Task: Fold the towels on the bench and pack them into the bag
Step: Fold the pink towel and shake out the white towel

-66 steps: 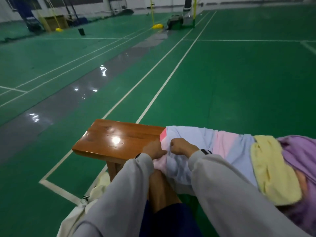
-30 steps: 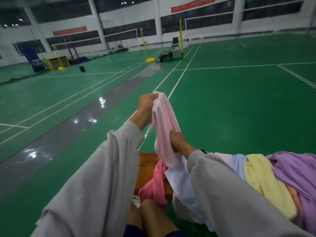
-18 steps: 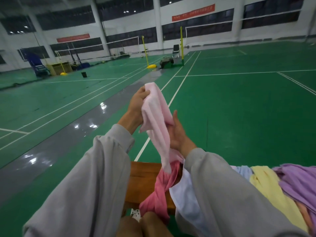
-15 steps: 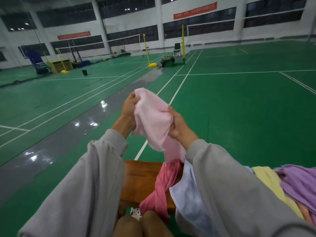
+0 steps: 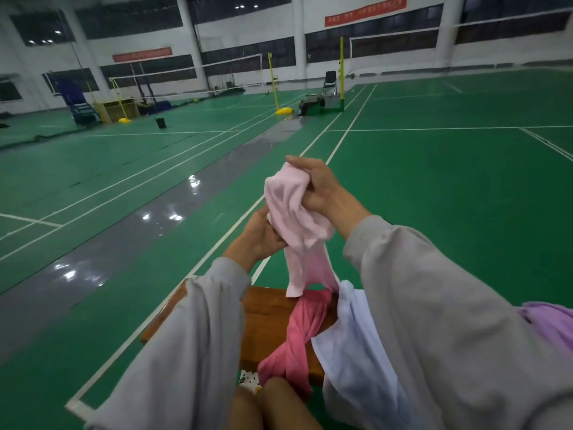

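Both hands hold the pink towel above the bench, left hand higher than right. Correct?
No. The head view shows the right hand higher, gripping the pink towel near its top; the left hand holds it lower down. Both do hold it above the bench.

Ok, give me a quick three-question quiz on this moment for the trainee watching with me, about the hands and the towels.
1. True or false: the left hand and the right hand both hold the soft pale pink towel up in the air above the brown wooden bench.
2. Which hand holds it higher up? A) left B) right C) both level
3. Fill in: the crumpled towel at the right edge of the view is ____ in colour.

Key: 1 true; 2 B; 3 purple.
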`<state>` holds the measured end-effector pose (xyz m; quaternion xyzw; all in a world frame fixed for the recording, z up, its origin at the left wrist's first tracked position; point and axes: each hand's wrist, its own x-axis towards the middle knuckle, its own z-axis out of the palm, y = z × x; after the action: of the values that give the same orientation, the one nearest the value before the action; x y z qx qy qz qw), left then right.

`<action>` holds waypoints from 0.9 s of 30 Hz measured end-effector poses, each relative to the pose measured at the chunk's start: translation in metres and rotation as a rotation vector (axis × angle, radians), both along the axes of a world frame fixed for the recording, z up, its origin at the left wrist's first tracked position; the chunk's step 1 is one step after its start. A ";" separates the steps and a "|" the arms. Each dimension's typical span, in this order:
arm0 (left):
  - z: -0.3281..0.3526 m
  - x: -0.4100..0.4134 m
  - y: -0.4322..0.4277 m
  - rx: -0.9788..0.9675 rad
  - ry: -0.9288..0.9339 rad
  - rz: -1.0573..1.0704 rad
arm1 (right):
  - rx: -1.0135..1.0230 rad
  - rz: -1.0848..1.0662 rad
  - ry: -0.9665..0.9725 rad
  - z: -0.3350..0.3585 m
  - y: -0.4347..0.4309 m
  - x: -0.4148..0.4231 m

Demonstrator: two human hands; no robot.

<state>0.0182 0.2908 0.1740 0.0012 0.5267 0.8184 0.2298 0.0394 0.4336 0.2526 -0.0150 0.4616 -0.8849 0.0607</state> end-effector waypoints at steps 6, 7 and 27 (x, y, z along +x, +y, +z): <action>0.022 -0.045 0.002 0.032 0.118 0.423 | 0.029 -0.290 -0.268 -0.051 0.015 -0.014; 0.029 -0.047 -0.001 0.073 0.146 0.437 | 0.126 -0.312 -0.313 -0.070 0.022 -0.014; 0.051 -0.073 -0.020 -0.033 0.060 0.444 | 0.570 -0.042 -0.334 -0.021 0.045 -0.020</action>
<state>-0.0551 0.2711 0.2246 -0.0941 0.5341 0.8397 0.0283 0.0197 0.4789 0.2316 0.1575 0.6744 -0.7115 0.1189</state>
